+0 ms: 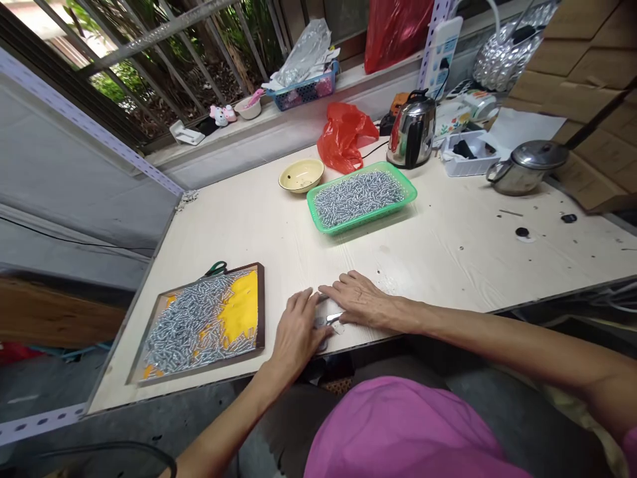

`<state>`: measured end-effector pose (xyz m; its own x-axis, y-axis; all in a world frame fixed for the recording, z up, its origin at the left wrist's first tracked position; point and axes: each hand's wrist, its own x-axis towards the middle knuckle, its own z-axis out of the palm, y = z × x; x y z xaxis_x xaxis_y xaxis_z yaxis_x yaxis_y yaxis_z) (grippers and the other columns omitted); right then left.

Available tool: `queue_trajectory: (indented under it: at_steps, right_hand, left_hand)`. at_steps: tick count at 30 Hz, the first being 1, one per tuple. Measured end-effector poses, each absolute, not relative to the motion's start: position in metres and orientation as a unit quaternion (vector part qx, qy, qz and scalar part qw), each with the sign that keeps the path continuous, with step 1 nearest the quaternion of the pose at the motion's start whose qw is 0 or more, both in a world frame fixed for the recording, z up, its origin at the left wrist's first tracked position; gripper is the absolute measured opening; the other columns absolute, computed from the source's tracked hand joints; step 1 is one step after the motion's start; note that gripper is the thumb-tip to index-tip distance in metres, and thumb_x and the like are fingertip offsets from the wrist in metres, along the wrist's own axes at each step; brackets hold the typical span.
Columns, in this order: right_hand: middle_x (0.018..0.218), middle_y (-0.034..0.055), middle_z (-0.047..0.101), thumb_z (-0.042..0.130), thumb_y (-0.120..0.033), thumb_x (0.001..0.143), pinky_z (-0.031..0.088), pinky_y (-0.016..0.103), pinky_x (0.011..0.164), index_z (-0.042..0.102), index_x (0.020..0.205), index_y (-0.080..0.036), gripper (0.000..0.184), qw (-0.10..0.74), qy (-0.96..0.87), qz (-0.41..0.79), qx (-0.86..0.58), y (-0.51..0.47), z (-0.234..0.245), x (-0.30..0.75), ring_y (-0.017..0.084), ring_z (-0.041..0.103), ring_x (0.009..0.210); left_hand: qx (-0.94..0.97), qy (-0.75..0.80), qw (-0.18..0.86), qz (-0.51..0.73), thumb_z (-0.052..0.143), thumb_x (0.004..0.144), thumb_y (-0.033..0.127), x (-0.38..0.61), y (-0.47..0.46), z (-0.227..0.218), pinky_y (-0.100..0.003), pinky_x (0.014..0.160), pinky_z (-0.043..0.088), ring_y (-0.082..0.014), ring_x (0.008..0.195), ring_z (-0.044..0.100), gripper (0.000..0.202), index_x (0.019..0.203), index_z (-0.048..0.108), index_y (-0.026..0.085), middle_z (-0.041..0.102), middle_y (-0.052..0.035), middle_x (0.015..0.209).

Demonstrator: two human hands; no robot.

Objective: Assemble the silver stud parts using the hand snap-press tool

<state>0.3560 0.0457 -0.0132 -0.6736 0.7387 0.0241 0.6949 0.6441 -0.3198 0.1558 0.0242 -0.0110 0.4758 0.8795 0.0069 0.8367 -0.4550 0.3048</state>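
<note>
Close to the table's front edge, my left hand [297, 325] curls around a small shiny metal tool [332, 318] whose kind I cannot make out. My right hand [359, 300] lies just to the right, its fingers bent over the same spot and its thumb near the metal. Fingers hide most of what is between the hands. Left of them lies a shallow tray [261, 305] with a dark edge and yellow lining. Small silver metal pins [186, 325], possibly springs or screws, are heaped in it. A green plastic basket [323, 229] farther back holds many similar silver pieces.
Green-handled scissors [216, 268] lie behind the tray. A cream bowl [301, 176], a red plastic bag [343, 139] and a steel kettle [412, 129] stand along the back. At right are a white bin [470, 166], a lidded metal pot [530, 169] and cardboard [587, 86].
</note>
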Motion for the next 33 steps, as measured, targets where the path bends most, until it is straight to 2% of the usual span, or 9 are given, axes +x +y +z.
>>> queue_trajectory:
  at_steps: [3,5,8,11,14,19,22,26,33]
  right_hand:
    - [0.107,0.0139,0.056,0.075,-0.033,0.072,0.036,0.038,0.083,0.041,0.129,-0.008,0.071,0.071,-0.892,0.148,-0.42,0.044,-0.015,0.355,0.027,0.047,0.098]
    - [0.106,0.0147,0.055,0.076,-0.037,0.07,0.036,0.039,0.082,0.047,0.122,-0.007,0.067,0.06,-0.884,0.135,-0.443,0.043,-0.02,0.354,0.028,0.046,0.099]
    - [0.1,0.0132,0.054,0.069,-0.033,0.076,0.037,0.038,0.08,0.056,0.104,-0.008,0.04,0.049,-0.89,0.098,-0.442,0.043,-0.032,0.353,0.027,0.046,0.096]
    - [0.093,0.01,0.054,0.056,-0.017,0.084,0.036,0.036,0.08,0.058,0.092,-0.012,0.01,0.069,-0.904,0.078,-0.414,0.043,-0.041,0.353,0.023,0.046,0.091]
    - [0.089,0.0078,0.055,0.048,-0.007,0.085,0.036,0.034,0.078,0.057,0.088,-0.014,0.012,0.084,-0.908,0.091,-0.399,0.043,-0.044,0.355,0.021,0.047,0.088]
    - [0.084,0.0069,0.058,0.045,-0.012,0.09,0.037,0.032,0.072,0.059,0.087,-0.014,0.014,0.05,-0.887,0.152,-0.433,0.048,-0.037,0.35,0.019,0.051,0.082]
    - [0.091,0.0089,0.06,0.054,-0.022,0.089,0.039,0.033,0.075,0.06,0.092,-0.013,0.011,0.044,-0.88,0.154,-0.447,0.054,-0.026,0.352,0.022,0.052,0.089]
    - [0.102,0.0125,0.058,0.069,-0.04,0.078,0.04,0.034,0.08,0.059,0.105,-0.011,0.041,0.048,-0.893,0.172,-0.412,0.066,-0.014,0.366,0.025,0.05,0.097]
    - [0.102,0.0101,0.058,0.055,-0.018,0.088,0.035,0.031,0.076,0.061,0.094,-0.014,0.01,0.052,-0.883,0.114,-0.452,0.078,-0.028,0.366,0.022,0.047,0.098]
  left_hand:
    - [0.883,0.448,0.139,0.034,0.069,0.074,0.025,0.168,0.039,-0.017,-0.044,0.097,0.043,-0.0284,0.116,0.047,0.056,0.125,0.047,0.017,0.054,-0.0118,0.125]
    - [0.885,0.443,0.144,0.003,0.068,0.075,0.027,0.173,0.044,-0.017,-0.042,0.093,0.045,-0.0274,0.11,0.05,0.056,0.125,0.046,0.015,0.055,-0.0118,0.119]
    - [0.887,0.441,0.136,-0.034,0.065,0.077,0.029,0.177,0.047,-0.014,-0.04,0.089,0.047,-0.0267,0.105,0.051,0.049,0.121,0.048,0.013,0.056,-0.0122,0.113]
    - [0.883,0.449,0.127,-0.053,0.06,0.082,0.027,0.181,0.044,-0.012,-0.038,0.084,0.047,-0.0249,0.099,0.052,0.032,0.111,0.054,0.014,0.058,-0.0106,0.105]
    - [0.877,0.463,0.117,-0.049,0.055,0.086,0.026,0.184,0.042,-0.013,-0.036,0.078,0.047,-0.023,0.091,0.053,0.017,0.099,0.058,0.016,0.059,-0.0076,0.095]
    - [0.879,0.46,0.117,-0.033,0.049,0.09,0.027,0.184,0.048,-0.017,-0.034,0.075,0.048,-0.0215,0.086,0.054,0.015,0.087,0.06,0.017,0.061,-0.0062,0.088]
    - [0.885,0.454,0.108,0.002,0.052,0.088,0.029,0.178,0.05,-0.022,-0.037,0.079,0.05,-0.0231,0.092,0.055,0.019,0.101,0.059,0.017,0.063,-0.0079,0.097]
    - [0.886,0.45,0.065,0.092,0.053,0.088,0.029,0.17,0.034,-0.037,-0.045,0.094,0.048,-0.0277,0.115,0.052,0.037,0.122,0.05,0.014,0.055,-0.015,0.126]
    - [0.896,0.41,0.086,0.145,0.047,0.092,0.028,0.19,-0.015,-0.053,-0.049,0.107,0.039,-0.0272,0.136,0.033,0.043,0.133,0.041,0.016,0.046,-0.0138,0.14]
